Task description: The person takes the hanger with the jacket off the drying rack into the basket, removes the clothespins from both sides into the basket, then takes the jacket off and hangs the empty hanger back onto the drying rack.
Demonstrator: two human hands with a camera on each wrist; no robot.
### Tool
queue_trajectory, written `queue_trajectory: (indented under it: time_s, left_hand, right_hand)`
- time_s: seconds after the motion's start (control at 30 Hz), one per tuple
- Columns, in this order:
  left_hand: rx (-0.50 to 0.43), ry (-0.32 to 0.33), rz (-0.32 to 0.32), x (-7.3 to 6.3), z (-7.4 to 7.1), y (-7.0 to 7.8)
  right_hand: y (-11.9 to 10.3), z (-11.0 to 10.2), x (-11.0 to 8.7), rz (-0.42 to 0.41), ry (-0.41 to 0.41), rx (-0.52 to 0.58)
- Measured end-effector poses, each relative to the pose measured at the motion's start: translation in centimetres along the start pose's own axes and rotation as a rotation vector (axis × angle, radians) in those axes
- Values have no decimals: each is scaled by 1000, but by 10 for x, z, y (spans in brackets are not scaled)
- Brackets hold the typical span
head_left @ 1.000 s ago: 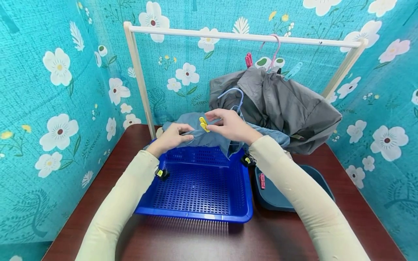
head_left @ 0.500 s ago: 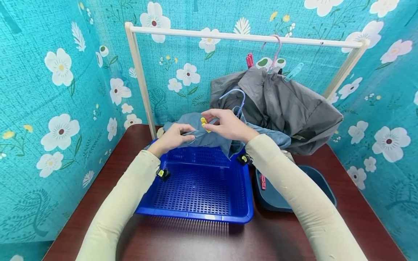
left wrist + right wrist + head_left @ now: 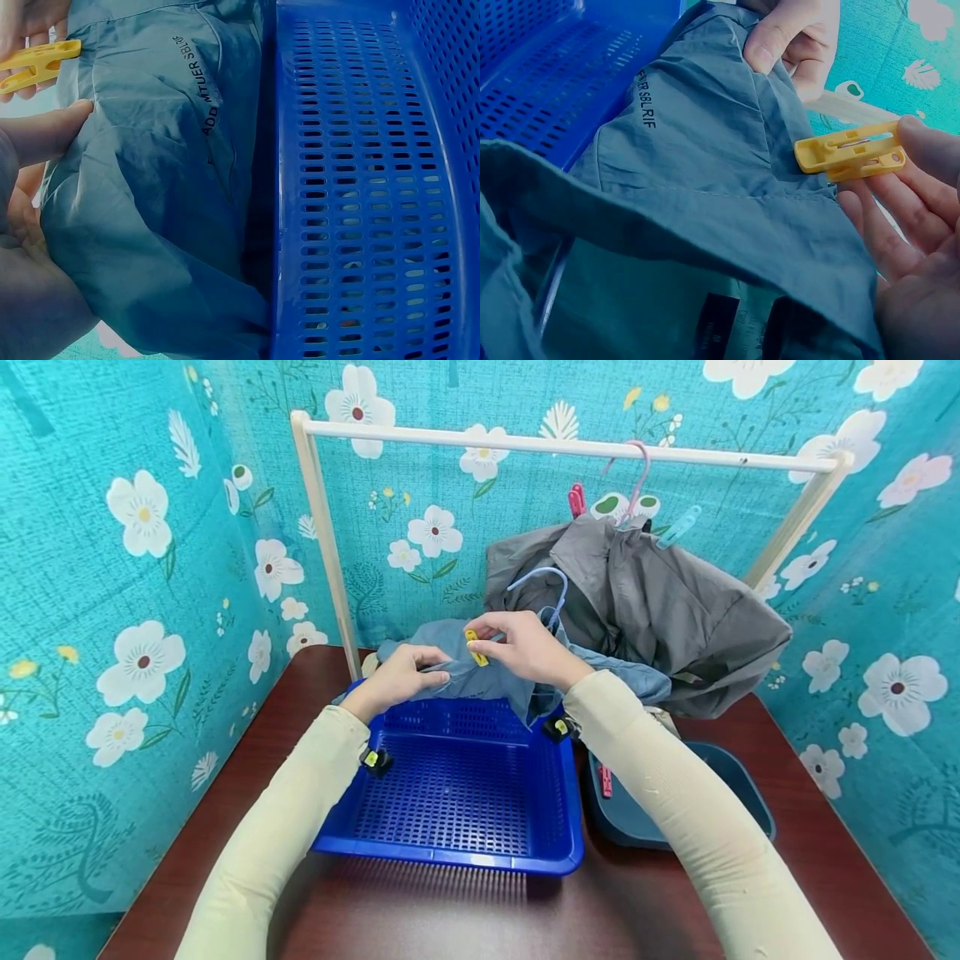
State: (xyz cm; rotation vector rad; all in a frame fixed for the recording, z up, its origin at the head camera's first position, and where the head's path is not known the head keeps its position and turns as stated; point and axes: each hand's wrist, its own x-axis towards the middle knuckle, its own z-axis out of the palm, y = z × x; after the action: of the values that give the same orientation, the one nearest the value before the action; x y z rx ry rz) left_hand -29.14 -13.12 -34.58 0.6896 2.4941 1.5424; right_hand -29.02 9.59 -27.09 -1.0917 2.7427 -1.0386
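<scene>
A blue-grey garment (image 3: 438,632) with dark printed lettering lies bunched over the back of the blue basket. From it sticks the hook of a light blue hanger (image 3: 552,573). My left hand (image 3: 401,681) pinches the garment's edge, thumb on the near face, as the left wrist view shows. To its right, my right hand (image 3: 528,647) holds a yellow clothespin (image 3: 851,154) between thumb and fingers. In the right wrist view the clothespin's nose lies at the fabric's edge; whether it bites the cloth I cannot tell.
A grey garment (image 3: 675,602) hangs by a pink hanger (image 3: 641,472) from the wooden rack (image 3: 465,439), with a red clothespin (image 3: 577,500) and a light blue clothespin (image 3: 678,525). The blue basket (image 3: 480,860) stands in front. Right of it, a dark bin (image 3: 637,831) holds a pink clothespin (image 3: 605,781).
The yellow clothespin has turned slightly in my right hand, and the thumb and fingers have shifted on it. My left hand keeps its grip on the garment.
</scene>
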Motion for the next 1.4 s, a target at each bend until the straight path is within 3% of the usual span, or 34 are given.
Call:
queue_trajectory:
  time_s: [0.3,0.6,0.87,1.2,1.4]
  left_hand:
    - [7,4,-1,0,0,0]
    - [-7,31,-33,-1,-5,-1]
    - [-33,41,-67,-4,-11,-2]
    - [-26,62,-50,-5,-16,-4]
    - [-25,66,-46,-4,-16,-4]
  right_hand:
    - [-2,-2,-4,-8,49,65]
    - [-10,-15,-26,-2,-14,118]
    - [2,-32,-49,59,-95,209]
    - [18,-46,-82,92,-166,167]
    - [41,-53,-103,126,-186,191]
